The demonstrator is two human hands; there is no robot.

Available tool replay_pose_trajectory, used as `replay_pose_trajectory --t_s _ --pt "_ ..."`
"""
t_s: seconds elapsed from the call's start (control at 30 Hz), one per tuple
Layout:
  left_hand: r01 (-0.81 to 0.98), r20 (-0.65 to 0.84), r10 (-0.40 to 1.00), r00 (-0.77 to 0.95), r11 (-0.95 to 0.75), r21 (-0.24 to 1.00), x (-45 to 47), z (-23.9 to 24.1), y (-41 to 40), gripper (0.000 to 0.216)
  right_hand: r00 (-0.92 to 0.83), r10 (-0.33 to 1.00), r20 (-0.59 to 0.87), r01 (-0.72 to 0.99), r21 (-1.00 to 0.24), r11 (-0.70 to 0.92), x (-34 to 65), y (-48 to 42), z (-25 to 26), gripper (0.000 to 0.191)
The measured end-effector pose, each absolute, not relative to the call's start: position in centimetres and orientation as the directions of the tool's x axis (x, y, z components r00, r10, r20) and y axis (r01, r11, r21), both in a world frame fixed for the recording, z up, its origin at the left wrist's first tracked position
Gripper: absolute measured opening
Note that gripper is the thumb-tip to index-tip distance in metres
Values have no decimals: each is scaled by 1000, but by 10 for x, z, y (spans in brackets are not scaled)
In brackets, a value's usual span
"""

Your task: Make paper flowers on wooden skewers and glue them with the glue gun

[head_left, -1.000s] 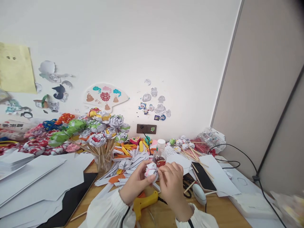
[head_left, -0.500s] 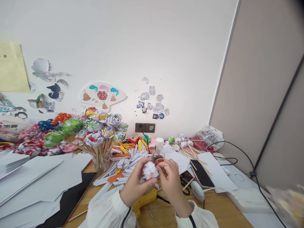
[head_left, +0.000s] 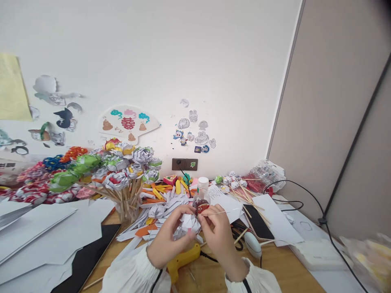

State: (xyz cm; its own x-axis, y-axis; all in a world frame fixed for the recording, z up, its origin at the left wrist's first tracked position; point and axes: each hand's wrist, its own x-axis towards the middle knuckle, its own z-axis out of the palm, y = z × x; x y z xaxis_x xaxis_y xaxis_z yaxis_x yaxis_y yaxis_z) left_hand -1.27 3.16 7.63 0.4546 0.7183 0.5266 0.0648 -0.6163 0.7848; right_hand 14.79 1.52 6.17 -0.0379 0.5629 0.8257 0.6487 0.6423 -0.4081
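My left hand (head_left: 171,234) is curled around a white paper flower (head_left: 187,223) with a small pink patch near its lower edge. Thumb and forefinger of my right hand (head_left: 216,228) are pinched together at the flower's right side. A thin pale strand (head_left: 222,212) runs from that pinch to the right, across the back of the fingers. Beneath my hands a yellow glue gun (head_left: 183,258) lies on the wooden table (head_left: 210,280), partly hidden by my left wrist. Just behind the flower stands a clear bottle (head_left: 202,195) with a white cap and dark contents.
Folded paper strips (head_left: 168,200) pile up behind my hands. To the left are a jar of paper flowers (head_left: 126,207) and stacked white sheets (head_left: 45,240). A phone (head_left: 258,221), a white mouse (head_left: 252,244), wooden sticks (head_left: 244,191) and cables lie to the right.
My right fingers have drawn slightly away from the flower, and the thin strand now shows at them. My left hand has shifted a little left with the flower. The view has turned slightly right.
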Motion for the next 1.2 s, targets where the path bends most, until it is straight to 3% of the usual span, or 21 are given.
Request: replay_pose_trajectory --t_s 0.2,0.4,0.57,0.77,0.93,1.07,1.13,1.2 --pt "236 417 819 393 -528 816 -7 78 34 16 -120 597 794 776 -300 555 140 18 51 13" --pt "320 343 862 374 -467 825 -6 77 38 9 -206 615 761 787 -245 567 137 21 45 15" --pt "340 276 862 425 -435 834 -12 81 39 7 -258 578 774 769 -199 608 146 24 51 10" --pt "293 306 854 422 -447 845 -9 80 38 10 -279 521 807 750 -156 643 151 20 61 12" --pt "222 333 842 425 -453 863 -10 82 37 10 -393 507 768 661 -148 736 158 12 72 28" --pt "148 323 845 426 -417 897 -13 80 41 17 -270 500 823 630 -242 738 173 16 70 44" --pt "97 308 846 435 -384 918 -14 78 45 24 -64 502 862 587 -375 718 180 23 65 53" --pt "42 289 846 448 -343 938 -14 77 47 32 61 582 811 437 -546 715 181 29 59 52"
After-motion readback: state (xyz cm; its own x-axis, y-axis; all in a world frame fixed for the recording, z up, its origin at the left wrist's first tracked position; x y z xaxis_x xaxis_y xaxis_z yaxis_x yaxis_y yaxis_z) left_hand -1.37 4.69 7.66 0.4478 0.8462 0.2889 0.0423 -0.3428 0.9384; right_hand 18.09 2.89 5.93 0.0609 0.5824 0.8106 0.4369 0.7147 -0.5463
